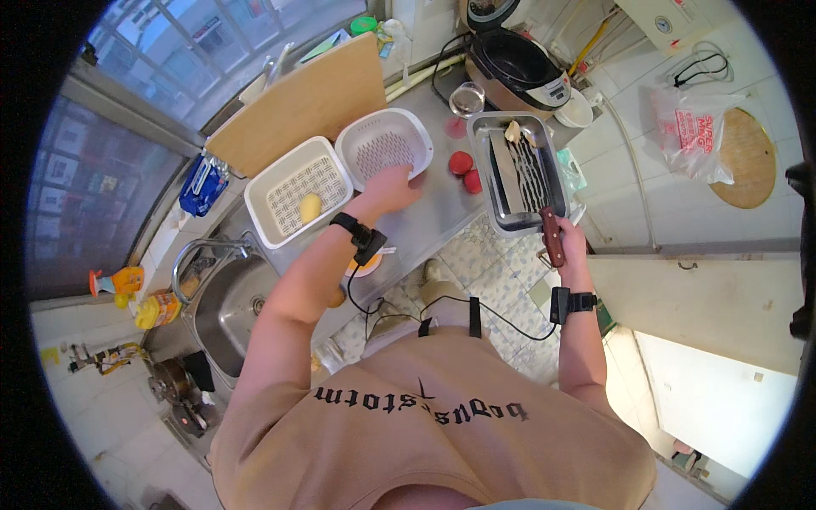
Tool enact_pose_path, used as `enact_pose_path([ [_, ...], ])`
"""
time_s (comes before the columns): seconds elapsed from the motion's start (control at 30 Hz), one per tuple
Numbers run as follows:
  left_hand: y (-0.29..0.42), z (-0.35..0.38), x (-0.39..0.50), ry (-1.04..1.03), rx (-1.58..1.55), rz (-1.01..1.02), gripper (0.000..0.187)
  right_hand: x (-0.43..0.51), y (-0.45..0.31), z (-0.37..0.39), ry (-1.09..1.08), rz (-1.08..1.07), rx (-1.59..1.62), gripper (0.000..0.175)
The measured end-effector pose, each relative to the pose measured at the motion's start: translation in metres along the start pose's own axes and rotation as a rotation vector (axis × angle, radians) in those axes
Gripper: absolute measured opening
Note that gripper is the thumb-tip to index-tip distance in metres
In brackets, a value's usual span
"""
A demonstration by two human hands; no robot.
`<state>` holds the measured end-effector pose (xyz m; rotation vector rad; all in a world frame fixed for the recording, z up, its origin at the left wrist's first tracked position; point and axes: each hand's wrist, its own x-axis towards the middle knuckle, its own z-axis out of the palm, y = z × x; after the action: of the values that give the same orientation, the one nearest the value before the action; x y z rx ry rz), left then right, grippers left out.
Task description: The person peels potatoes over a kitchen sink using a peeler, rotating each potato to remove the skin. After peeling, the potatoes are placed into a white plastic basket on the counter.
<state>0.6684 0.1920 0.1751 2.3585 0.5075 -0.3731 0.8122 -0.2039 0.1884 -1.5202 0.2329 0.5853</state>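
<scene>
My left hand (389,190) is at the near rim of a white plastic colander (389,140), its fingers over the rim and its thumb outside. Left of the colander, a white plastic basket (298,191) holds a yellow, potato-like item (310,208). My right hand (572,245) holds the near right corner of a rectangular metal tray (560,159), which extends past the counter edge. Inside the tray lies a wide blade with dark stripes, and a riveted brown knife handle (552,237) sticks out beside my fingers. Pale pieces (512,132) lie at its far end. Two red round items (461,163) sit left of the tray.
A wooden board (306,102) leans by the window. Beyond the tray stand a glass (467,100) and an open rice cooker (516,70). The sink (229,312) and tap (185,255) are at left. A small bowl with orange contents (364,262) sits near the counter edge.
</scene>
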Motion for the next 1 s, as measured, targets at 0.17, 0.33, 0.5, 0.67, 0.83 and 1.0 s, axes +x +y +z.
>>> enact_pose_path([
  [0.17, 0.049, 0.003, 0.06, 0.317, -0.174, 0.041, 0.088, 0.04, -0.028, -0.022, -0.001, 0.014, -0.018, 0.02],
  [0.33, 0.08, 0.023, 0.157, 0.554, -0.211, -0.017, 0.111, 0.081, -0.056, -0.045, 0.034, 0.078, -0.009, 0.017],
  [0.5, 0.095, 0.05, 0.23, 0.822, -0.272, -0.011, 0.124, 0.108, -0.082, -0.06, -0.06, 0.098, -0.015, 0.019],
  [0.67, 0.09, 0.055, 0.272, 0.745, -0.522, -0.103, 0.108, 0.141, -0.098, -0.058, -0.145, 0.134, 0.008, 0.02],
  [0.83, 0.104, 0.041, 0.241, 0.771, -0.628, -0.091, 0.091, 0.174, -0.106, -0.047, -0.192, 0.167, 0.023, 0.026],
  [1.0, 0.13, 0.009, 0.154, 0.816, -0.608, -0.108, 0.088, 0.206, -0.116, -0.016, -0.293, 0.171, 0.0, 0.027],
])
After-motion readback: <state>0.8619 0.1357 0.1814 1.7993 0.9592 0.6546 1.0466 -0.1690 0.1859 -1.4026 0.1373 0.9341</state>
